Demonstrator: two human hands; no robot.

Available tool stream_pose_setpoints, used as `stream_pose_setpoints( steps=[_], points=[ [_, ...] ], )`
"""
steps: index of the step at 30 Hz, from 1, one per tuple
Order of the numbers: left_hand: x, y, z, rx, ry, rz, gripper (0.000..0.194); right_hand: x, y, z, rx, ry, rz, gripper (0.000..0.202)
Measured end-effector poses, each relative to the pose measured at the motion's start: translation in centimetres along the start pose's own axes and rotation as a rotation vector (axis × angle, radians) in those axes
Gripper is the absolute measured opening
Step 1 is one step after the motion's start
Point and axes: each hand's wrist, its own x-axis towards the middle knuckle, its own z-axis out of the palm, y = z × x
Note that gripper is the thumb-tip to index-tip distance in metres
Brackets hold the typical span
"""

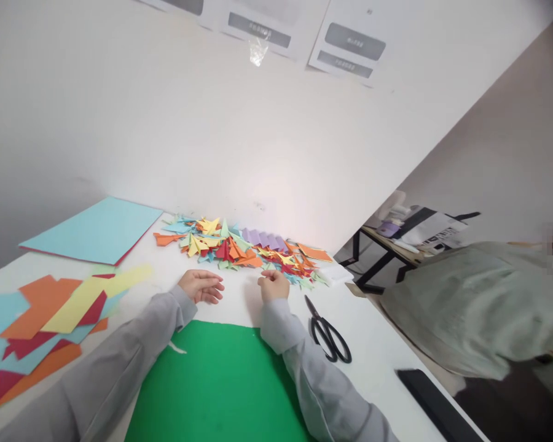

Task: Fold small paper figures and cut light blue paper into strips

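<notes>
My left hand is held over the white table just beyond the green sheet, its fingers loosely stretched and nothing visible in them. To its right, my right hand is closed, fingertips curled together; whether anything small sits in them is hidden. Right behind both hands lies a heap of small folded paper planes in orange, yellow, red, blue and green. Lilac pleated paper rests at the back of that heap. Black-handled scissors lie to the right of my right wrist, with the blades pointing away.
Loose coloured paper strips spread over the table's left side. Behind them is a light blue sheet on a red one. A black bar lies near the right edge. A person in a green top is beyond, beside a shelf.
</notes>
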Motion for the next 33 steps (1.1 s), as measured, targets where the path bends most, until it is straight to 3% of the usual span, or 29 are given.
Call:
stream_pose_setpoints(
  steps=[5, 9, 15, 22, 25, 28, 33],
  points=[
    [0.0, -0.3, 0.0, 0.008, -0.015, 0.016, 0.013, -2.6, 1.4, 0.2, 0.043, -0.101, -0.086, 0.008],
    [-0.1, -0.6, 0.1, 0.031, -0.015, 0.043, 0.02, -2.7, 2.8, 0.4, 0.059, -0.145, -0.068, 0.007],
    [-0.5, -1.3, 0.5, 0.131, 0.024, 0.131, 0.027, -2.4, 2.7, 0.6, 0.064, -0.187, -0.069, 0.005],
    [-0.5, -1.7, 1.6, 0.421, 0.157, 0.289, 0.008, -2.5, 2.2, 0.9, 0.086, -0.206, -0.073, 0.007],
    [-0.2, -0.7, 1.7, 0.561, 0.216, 0.311, 0.002, -2.6, 2.1, 0.9, 0.095, -0.196, -0.08, 0.007],
    [0.2, 1.3, 0.6, 0.74, 0.281, 0.312, 0.006, -2.6, 2.1, 0.9, 0.099, -0.199, -0.089, 0.008],
    [-0.3, 6.8, -4.4, 1.155, 0.483, 0.35, 0.012, -2.5, 2.3, 1.1, 0.101, -0.21, -0.102, 0.009]
  ],
)
